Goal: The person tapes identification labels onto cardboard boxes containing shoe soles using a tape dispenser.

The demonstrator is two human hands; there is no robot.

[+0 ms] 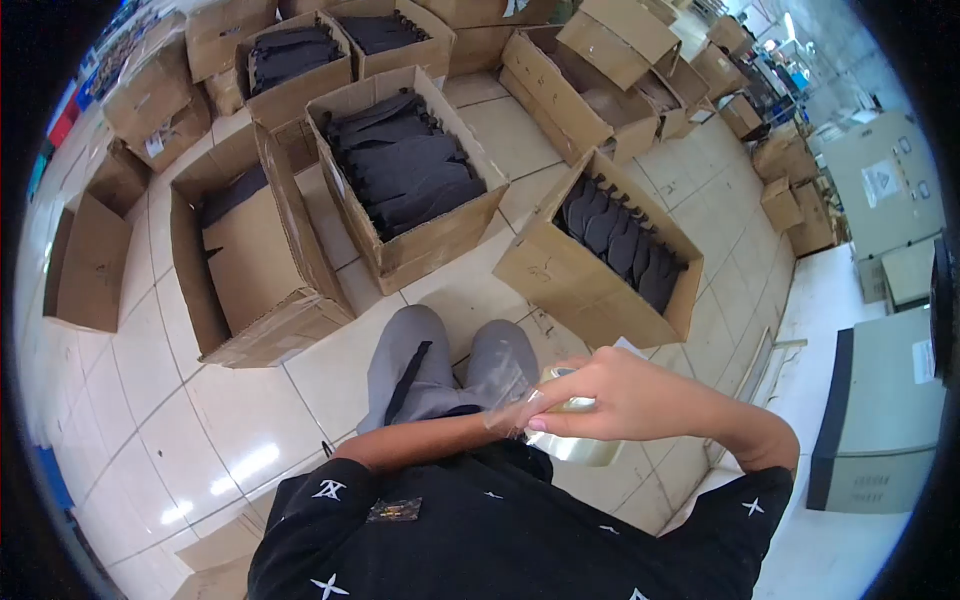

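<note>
My right hand (625,395) is closed on a roll of clear packing tape (585,452), with its thumb and a finger pointing left. A loose, crinkled strip of clear tape (508,378) shows left of the roll. My left hand (512,415) meets the right one in front of my body, beside this strip. Its fingers are mostly hidden behind the tape and the right hand. Beyond the hands, an open cardboard box (540,272) holds a row of dark, flat, curved pieces (618,238).
Another open box (400,262) with dark pieces stands ahead, and a box with a cardboard sheet (250,245) is to its left. More boxes (555,100) stand farther back. Grey cabinets (880,400) line the right side. Tiled floor (150,400) shows between them.
</note>
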